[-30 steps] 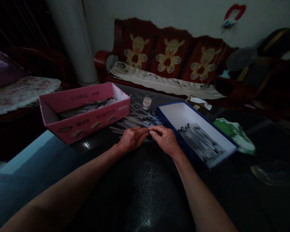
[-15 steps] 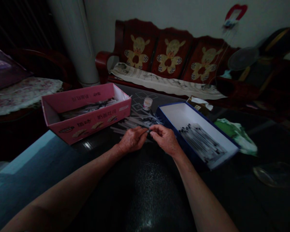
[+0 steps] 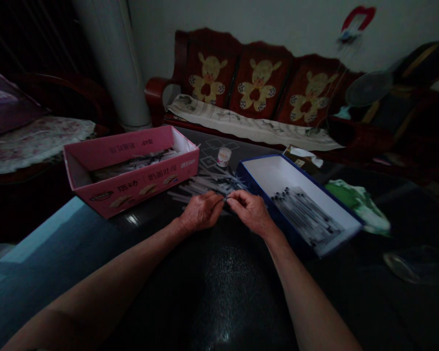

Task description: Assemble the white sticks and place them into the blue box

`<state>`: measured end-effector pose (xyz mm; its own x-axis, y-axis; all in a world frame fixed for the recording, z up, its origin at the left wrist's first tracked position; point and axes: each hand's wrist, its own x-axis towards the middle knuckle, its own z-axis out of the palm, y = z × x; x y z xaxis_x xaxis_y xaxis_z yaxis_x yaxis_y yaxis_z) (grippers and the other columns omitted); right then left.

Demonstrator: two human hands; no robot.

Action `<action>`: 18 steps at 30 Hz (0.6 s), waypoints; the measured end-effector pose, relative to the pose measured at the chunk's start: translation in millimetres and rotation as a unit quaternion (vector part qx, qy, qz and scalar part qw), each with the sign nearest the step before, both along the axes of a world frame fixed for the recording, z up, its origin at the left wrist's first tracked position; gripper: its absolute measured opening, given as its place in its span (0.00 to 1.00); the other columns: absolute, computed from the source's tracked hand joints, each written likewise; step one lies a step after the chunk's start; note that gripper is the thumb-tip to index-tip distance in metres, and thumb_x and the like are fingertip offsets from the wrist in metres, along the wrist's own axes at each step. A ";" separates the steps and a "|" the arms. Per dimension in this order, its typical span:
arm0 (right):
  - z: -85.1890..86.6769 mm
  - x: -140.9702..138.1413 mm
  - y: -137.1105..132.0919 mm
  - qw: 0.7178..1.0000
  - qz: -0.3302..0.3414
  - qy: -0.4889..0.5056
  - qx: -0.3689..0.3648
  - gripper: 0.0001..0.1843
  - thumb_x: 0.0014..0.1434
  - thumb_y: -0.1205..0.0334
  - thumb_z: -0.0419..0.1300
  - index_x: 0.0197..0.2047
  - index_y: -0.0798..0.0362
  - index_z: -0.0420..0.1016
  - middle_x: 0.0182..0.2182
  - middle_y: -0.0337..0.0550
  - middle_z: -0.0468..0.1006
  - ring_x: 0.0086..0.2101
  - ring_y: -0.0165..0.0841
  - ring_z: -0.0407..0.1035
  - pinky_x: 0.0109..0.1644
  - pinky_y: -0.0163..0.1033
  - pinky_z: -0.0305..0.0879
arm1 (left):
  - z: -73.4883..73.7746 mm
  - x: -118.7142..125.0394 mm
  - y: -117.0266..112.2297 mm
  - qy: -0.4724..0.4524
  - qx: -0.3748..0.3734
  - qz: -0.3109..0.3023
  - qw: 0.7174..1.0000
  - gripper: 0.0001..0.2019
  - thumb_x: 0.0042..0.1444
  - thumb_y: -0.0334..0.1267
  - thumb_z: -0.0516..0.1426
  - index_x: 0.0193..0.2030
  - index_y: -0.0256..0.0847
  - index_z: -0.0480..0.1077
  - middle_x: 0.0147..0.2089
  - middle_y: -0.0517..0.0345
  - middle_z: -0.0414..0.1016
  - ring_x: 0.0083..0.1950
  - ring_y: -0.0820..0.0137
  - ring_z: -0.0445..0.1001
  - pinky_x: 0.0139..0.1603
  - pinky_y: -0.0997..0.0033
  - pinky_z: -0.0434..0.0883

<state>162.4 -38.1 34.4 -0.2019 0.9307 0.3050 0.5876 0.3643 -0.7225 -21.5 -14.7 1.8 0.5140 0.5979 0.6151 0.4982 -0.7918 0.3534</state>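
Left hand (image 3: pixel 202 210) and right hand (image 3: pixel 249 209): fingers curled nearly closed, tips held close together; a small piece (image 3: pixel 225 198) is pinched between them, too dim to identify. Just beyond the hands, pale strips (image 3: pixel 202 184) are strewn; behind these, a tub (image 3: pixel 224 157) is set. Left of the hands, a pink box (image 3: pixel 185 168) is placed; right, a blue box (image 3: pixel 269 171), in which thin sticks (image 3: pixel 307 214) are laid.

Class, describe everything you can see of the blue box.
The blue box is open-topped, with white insides; it looks like cardboard. It sits slantwise on the dark table, right of the right hand. Slim, dark-ended strips lie bunched inside, towards its near end. Whether the hand touches it is unclear.
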 end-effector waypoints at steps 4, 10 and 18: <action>0.7 -4.2 -0.9 0.996 0.005 -0.066 0.062 0.11 0.63 0.57 0.52 0.34 0.52 0.72 0.30 0.41 0.77 0.32 0.31 0.70 0.39 0.35 0.63 | 0.4 -0.4 -1.1 0.022 0.002 0.011 1.000 0.11 0.64 0.36 0.48 0.40 0.36 0.71 0.31 0.55 0.70 0.31 0.72 0.72 0.32 0.74 0.71; -6.6 -13.6 -1.1 0.994 -0.030 -0.077 0.076 0.19 0.65 0.56 0.46 0.24 0.50 0.64 0.23 0.39 0.70 0.27 0.31 0.65 0.34 0.35 0.59 | 0.4 -1.6 -1.3 0.058 0.026 0.005 0.998 0.14 0.66 0.38 0.46 0.39 0.36 0.71 0.33 0.52 0.72 0.33 0.70 0.73 0.33 0.73 0.72; -1.4 -8.4 -1.0 0.997 -0.046 -0.053 0.029 0.23 0.66 0.50 0.46 0.24 0.50 0.66 0.20 0.37 0.68 0.25 0.30 0.64 0.31 0.35 0.57 | 0.4 -2.4 -0.4 0.059 0.015 0.023 0.998 0.13 0.65 0.38 0.47 0.44 0.36 0.71 0.34 0.52 0.73 0.33 0.70 0.74 0.32 0.74 0.71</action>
